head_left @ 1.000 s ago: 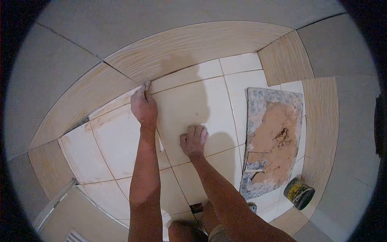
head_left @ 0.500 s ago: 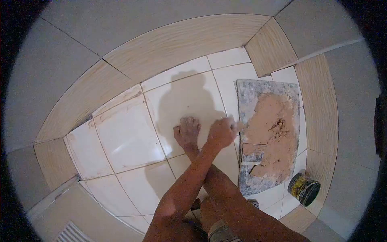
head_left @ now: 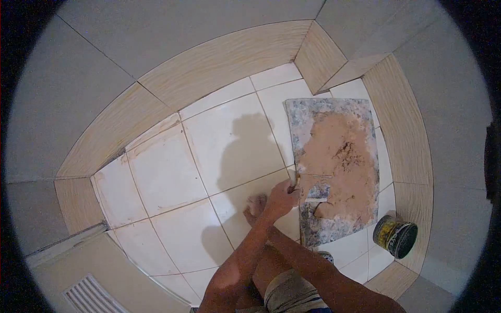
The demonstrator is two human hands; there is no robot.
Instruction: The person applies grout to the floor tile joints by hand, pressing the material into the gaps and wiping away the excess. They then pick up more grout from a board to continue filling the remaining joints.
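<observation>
My arms are crossed, the left one lying over the right. My left hand (head_left: 283,201) is closed around a small pale tool (head_left: 292,176), held upright at the left edge of a stained board (head_left: 305,112). What kind of tool it is, I cannot make out. My right hand (head_left: 255,205), partly behind my left forearm, is over the white floor tiles (head_left: 209,151) with its fingers loosely apart and nothing visible in them. Pinkish-brown grout-like mix (head_left: 339,135) is spread over the board, with a crumbly patch in it and a scraped rectangular area near my left hand.
A dark bucket with a yellow label (head_left: 395,236) stands right of the board. Wood-look skirting tiles (head_left: 235,60) run round the floor below grey walls (head_left: 209,21). A door with a vent grille (head_left: 96,297) is at lower left. Brownish smears mark the left tiles.
My right hand has drawn back toward me from where it lay spread on the tile. My left hand has come down and nearer with its tool. The view has shifted slightly.
</observation>
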